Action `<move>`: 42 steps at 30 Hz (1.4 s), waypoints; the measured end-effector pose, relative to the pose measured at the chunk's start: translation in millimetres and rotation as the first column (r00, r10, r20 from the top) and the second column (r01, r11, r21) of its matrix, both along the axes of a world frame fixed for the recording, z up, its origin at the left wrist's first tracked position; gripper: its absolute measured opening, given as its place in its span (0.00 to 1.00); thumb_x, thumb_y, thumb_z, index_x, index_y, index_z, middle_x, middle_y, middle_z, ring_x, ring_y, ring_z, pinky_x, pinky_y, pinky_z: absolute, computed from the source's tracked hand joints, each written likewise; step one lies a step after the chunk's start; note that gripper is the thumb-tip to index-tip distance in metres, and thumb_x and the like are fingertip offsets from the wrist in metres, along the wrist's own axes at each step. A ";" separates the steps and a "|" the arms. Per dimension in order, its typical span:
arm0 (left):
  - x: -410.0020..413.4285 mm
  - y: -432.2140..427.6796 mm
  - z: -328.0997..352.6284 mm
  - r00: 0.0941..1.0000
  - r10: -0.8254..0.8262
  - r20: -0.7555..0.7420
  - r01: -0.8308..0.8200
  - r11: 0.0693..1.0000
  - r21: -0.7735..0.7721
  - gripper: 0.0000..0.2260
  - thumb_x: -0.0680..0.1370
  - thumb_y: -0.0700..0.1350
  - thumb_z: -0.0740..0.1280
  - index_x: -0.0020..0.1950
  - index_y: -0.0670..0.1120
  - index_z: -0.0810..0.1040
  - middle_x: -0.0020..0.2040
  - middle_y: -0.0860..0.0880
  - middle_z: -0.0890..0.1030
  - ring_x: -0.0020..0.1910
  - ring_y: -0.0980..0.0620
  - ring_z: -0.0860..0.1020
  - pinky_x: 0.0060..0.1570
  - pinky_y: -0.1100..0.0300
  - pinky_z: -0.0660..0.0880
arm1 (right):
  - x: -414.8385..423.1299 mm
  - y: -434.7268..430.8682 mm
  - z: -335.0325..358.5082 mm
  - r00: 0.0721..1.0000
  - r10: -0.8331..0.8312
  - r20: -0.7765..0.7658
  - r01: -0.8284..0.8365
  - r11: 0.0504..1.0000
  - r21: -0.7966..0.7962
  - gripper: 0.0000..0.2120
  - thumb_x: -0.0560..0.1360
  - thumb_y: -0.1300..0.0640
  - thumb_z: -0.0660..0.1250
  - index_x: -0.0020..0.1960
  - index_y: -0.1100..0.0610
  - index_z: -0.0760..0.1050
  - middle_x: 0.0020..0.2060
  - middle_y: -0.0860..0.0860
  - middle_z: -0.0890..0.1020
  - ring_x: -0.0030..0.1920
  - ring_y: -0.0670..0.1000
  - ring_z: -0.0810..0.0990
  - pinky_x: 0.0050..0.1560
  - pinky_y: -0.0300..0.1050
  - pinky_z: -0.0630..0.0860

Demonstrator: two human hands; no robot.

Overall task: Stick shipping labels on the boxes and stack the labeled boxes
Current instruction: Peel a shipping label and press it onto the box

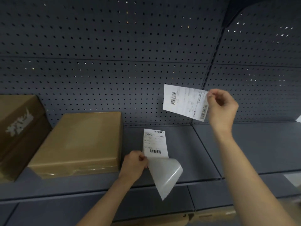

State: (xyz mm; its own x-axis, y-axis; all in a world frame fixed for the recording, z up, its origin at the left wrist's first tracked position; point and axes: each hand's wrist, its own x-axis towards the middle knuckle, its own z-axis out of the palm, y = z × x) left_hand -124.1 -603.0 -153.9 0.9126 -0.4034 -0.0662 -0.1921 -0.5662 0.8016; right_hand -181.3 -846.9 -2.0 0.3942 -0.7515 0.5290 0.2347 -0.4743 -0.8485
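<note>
**Label peeled, backing strip in the other hand**

Both bare forearms reached up from the 6 o'clock edge toward a grey shelf (187, 144) backed by a perforated panel (114, 54). Nearest, the left hand (134, 163) was closed in a pinch on a label strip (155, 144), thumb and fingers clamped at its left edge. That strip stood roughly upright over the shelf, one printed label with barcodes still on it, and below the grip a glossy bare backing sheet (166, 178) curled down toward 5 o'clock past the shelf's front lip.

At about 2 o'clock the right hand (222, 108) was raised, its fingertips pinched shut on the right end of a loose shipping label (185, 101). That label hung in the air before the panel, tilted, printed face to the camera.

At 9 o'clock a flat brown box (81, 142) lay on the shelf, its top bare. Just beside it, at the left edge, sat a taller darker box (17, 128) with white markings.
</note>
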 end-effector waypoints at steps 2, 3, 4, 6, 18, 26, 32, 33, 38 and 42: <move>-2.4 2.9 1.1 1.000 0.000 0.008 0.000 1.000 0.027 0.10 0.78 0.44 0.67 0.37 0.45 0.80 0.34 0.51 0.83 0.36 0.57 0.81 0.42 0.61 0.78 | -2.1 7.0 0.4 0.995 0.090 -0.042 -0.091 0.995 -0.029 0.05 0.78 0.64 0.67 0.50 0.58 0.80 0.41 0.50 0.81 0.40 0.41 0.78 0.43 0.31 0.74; -3.4 4.9 2.3 1.000 -0.001 0.006 0.000 0.999 0.042 0.10 0.79 0.46 0.67 0.39 0.44 0.81 0.35 0.51 0.83 0.36 0.56 0.81 0.42 0.59 0.79 | -2.9 10.5 0.5 0.990 0.126 -0.064 -0.128 0.991 -0.037 0.05 0.78 0.64 0.67 0.51 0.58 0.80 0.41 0.50 0.81 0.40 0.40 0.78 0.43 0.31 0.74; -4.8 7.1 3.9 1.000 -0.002 0.006 0.002 0.998 0.056 0.10 0.79 0.47 0.66 0.41 0.44 0.81 0.36 0.50 0.83 0.37 0.56 0.81 0.42 0.58 0.79 | -3.8 14.3 0.9 0.983 0.161 -0.083 -0.165 0.985 -0.040 0.05 0.78 0.64 0.67 0.51 0.59 0.80 0.41 0.49 0.81 0.39 0.40 0.78 0.43 0.31 0.75; -9.6 11.9 8.8 1.000 -0.003 0.030 0.001 0.998 0.060 0.11 0.79 0.50 0.66 0.42 0.44 0.81 0.37 0.51 0.83 0.37 0.56 0.81 0.42 0.56 0.79 | -4.7 20.7 1.4 0.962 0.247 -0.113 -0.251 0.967 -0.028 0.05 0.78 0.65 0.67 0.51 0.59 0.80 0.41 0.50 0.81 0.40 0.42 0.78 0.42 0.33 0.76; -7.4 76.2 63.0 0.977 0.185 0.109 -0.181 0.982 -0.047 0.11 0.79 0.39 0.62 0.42 0.51 0.81 0.32 0.53 0.83 0.26 0.61 0.75 0.29 0.69 0.70 | 11.7 50.0 -12.7 0.631 0.658 -0.412 -0.703 0.709 0.056 0.06 0.76 0.63 0.71 0.47 0.52 0.83 0.41 0.49 0.85 0.42 0.47 0.83 0.47 0.42 0.80; -13.8 92.7 97.6 0.981 0.139 0.137 -0.118 0.981 -0.152 0.08 0.77 0.42 0.67 0.43 0.53 0.84 0.39 0.53 0.84 0.42 0.54 0.81 0.46 0.59 0.76 | 29.8 77.1 -17.7 0.406 0.731 -0.549 -0.837 0.538 0.098 0.06 0.76 0.61 0.71 0.50 0.52 0.83 0.43 0.49 0.86 0.45 0.47 0.85 0.44 0.40 0.81; -10.4 114.5 99.0 0.990 -0.022 0.139 0.039 0.991 -0.124 0.04 0.76 0.47 0.72 0.42 0.51 0.84 0.36 0.53 0.84 0.36 0.55 0.81 0.37 0.58 0.76 | 47.4 120.8 -18.1 0.348 0.749 -0.563 -0.876 0.475 0.091 0.06 0.75 0.61 0.71 0.50 0.53 0.84 0.41 0.45 0.86 0.44 0.43 0.84 0.45 0.35 0.79; -6.4 121.7 98.0 0.989 -0.048 0.140 0.065 0.991 -0.119 0.04 0.77 0.46 0.71 0.42 0.51 0.84 0.36 0.53 0.84 0.34 0.57 0.79 0.37 0.59 0.74 | 50.0 128.4 -17.0 0.344 0.745 -0.572 -0.878 0.471 0.084 0.06 0.75 0.60 0.71 0.50 0.52 0.83 0.41 0.45 0.86 0.43 0.42 0.83 0.44 0.34 0.78; 17.7 158.2 104.6 0.993 -0.073 0.090 0.094 0.963 -0.251 0.05 0.78 0.42 0.70 0.43 0.46 0.84 0.37 0.51 0.84 0.35 0.50 0.79 0.38 0.55 0.74 | 68.1 165.1 -11.8 0.378 0.733 -0.565 -0.866 0.496 0.064 0.20 0.75 0.61 0.72 0.63 0.45 0.78 0.46 0.51 0.83 0.45 0.49 0.82 0.47 0.40 0.79; 40.7 187.4 110.7 0.991 -0.085 0.100 0.116 0.925 -0.362 0.05 0.78 0.41 0.69 0.45 0.45 0.84 0.43 0.48 0.86 0.45 0.43 0.83 0.48 0.46 0.78 | 85.0 195.3 -8.4 0.509 0.703 -0.496 -0.796 0.604 0.040 0.25 0.75 0.57 0.72 0.68 0.41 0.71 0.54 0.49 0.79 0.53 0.45 0.80 0.57 0.39 0.75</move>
